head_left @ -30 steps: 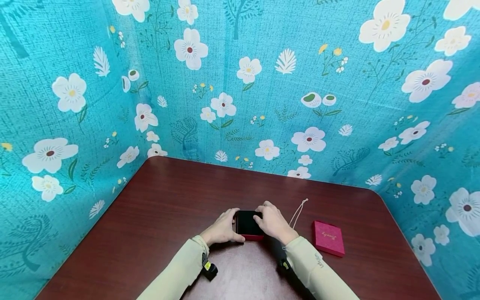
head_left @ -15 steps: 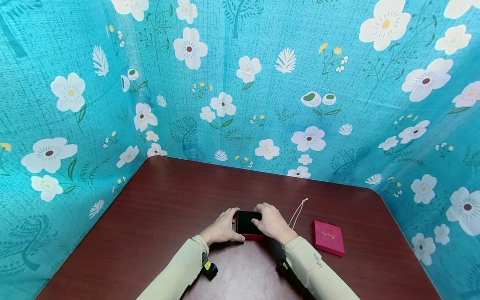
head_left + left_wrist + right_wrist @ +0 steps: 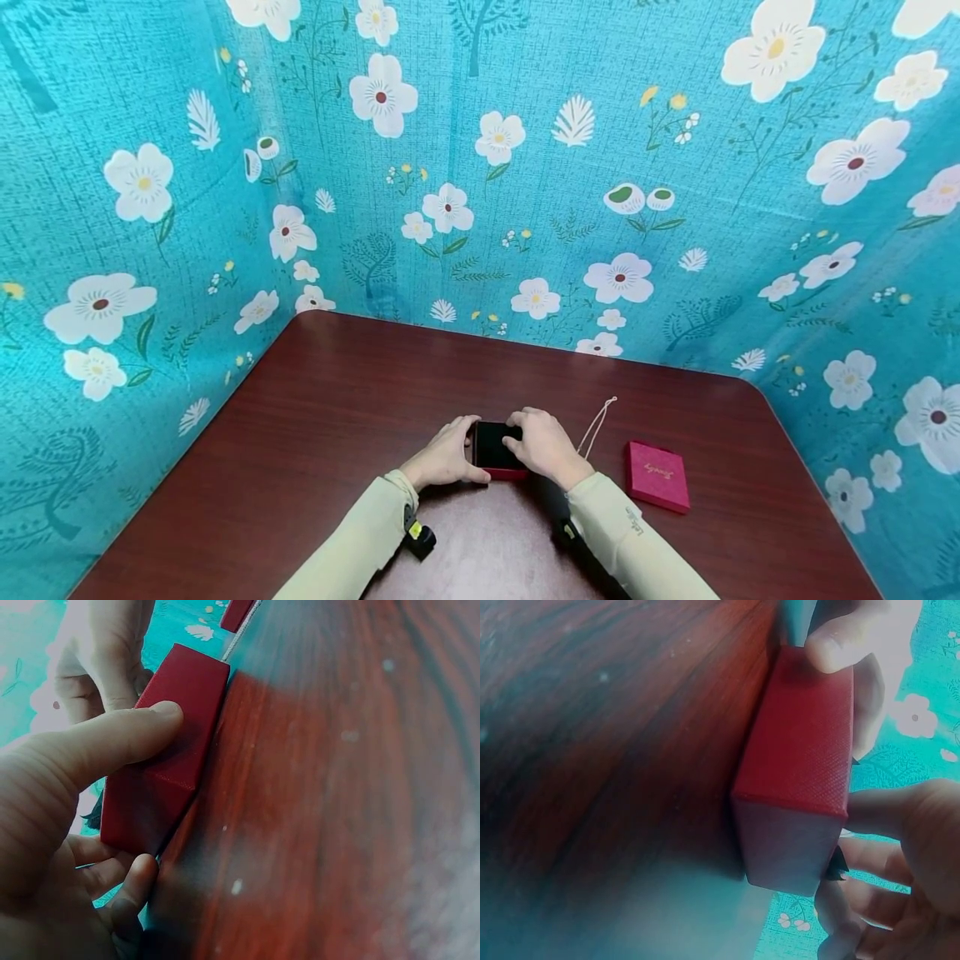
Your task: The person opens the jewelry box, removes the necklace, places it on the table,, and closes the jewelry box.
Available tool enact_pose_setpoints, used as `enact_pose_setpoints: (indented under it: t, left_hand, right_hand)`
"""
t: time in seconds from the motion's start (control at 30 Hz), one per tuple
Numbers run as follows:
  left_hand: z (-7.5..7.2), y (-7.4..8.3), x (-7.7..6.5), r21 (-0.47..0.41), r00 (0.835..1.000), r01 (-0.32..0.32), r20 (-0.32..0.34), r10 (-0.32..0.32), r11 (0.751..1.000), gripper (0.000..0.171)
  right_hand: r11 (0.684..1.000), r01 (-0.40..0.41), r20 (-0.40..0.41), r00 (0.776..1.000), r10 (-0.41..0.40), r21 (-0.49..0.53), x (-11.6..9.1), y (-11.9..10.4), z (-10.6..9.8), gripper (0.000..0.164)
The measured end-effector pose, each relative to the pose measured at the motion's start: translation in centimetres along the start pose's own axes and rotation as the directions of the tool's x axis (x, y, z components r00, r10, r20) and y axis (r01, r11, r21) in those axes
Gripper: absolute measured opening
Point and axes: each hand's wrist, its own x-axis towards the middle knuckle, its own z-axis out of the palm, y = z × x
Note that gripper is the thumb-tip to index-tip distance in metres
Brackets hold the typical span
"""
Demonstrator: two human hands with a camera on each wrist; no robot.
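1. Left hand (image 3: pixel 445 457) and right hand (image 3: pixel 546 446) both grip the open red jewelry box (image 3: pixel 495 450), mid-table (image 3: pixel 315 417).
2. Just right: thin white cord (image 3: pixel 596 425), then the red lid (image 3: pixel 657 475), lying flat.
3. Beyond, floral teal backdrop (image 3: pixel 480 167).

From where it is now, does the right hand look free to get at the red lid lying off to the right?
Probably yes. The lid lies flat on the table just right of the right hand, with bare wood between them. That hand grips the open box, so it must let go first.

Pale green long sleeves (image 3: pixel 360 537), black wrist-worn cameras (image 3: pixel 418 540) at 2 cuffs
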Motion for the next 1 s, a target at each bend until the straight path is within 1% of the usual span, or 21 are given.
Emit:
enact_pose_setpoints:
  t: [0.27, 0.53, 0.67, 0.83, 1.0]
  left_hand:
    - [0.11, -0.12, 0.0, 0.016, 1.0, -0.027, -0.014, 0.028, 0.999, 0.096]
    - [0.0, -0.09, 0.01, -0.002, 1.0, -0.017, -0.009, 0.017, 1.0, 0.097]
    - [-0.05, -0.04, 0.02, 0.003, 1.0, -0.02, -0.012, 0.02, 1.0, 0.097]
    - [0.0, -0.09, -0.03, 0.002, 0.999, -0.03, -0.012, 0.03, 1.0, 0.096]
    - [-0.02, 0.0, -0.09, -0.018, 1.0, -0.023, -0.007, 0.023, 1.0, 0.096]
  right_hand:
    - [0.999, -0.037, -0.024, 0.999, 0.037, 0.002, -0.01, -0.29, 0.21, 0.02]
    - [0.998, -0.054, -0.066, 0.996, 0.053, -0.009, -0.05, -0.24, 0.52, 0.02]
    - [0.999, -0.039, -0.082, 0.996, 0.038, -0.017, -0.05, -0.31, 0.51, 0.021]
    - [0.999, -0.035, -0.077, 0.997, 0.032, -0.04, -0.1, -0.37, 0.67, 0.023]
    - [0.997, -0.012, -0.076, 0.997, 0.005, -0.081, -0.13, -0.35, 0.93, 0.018]
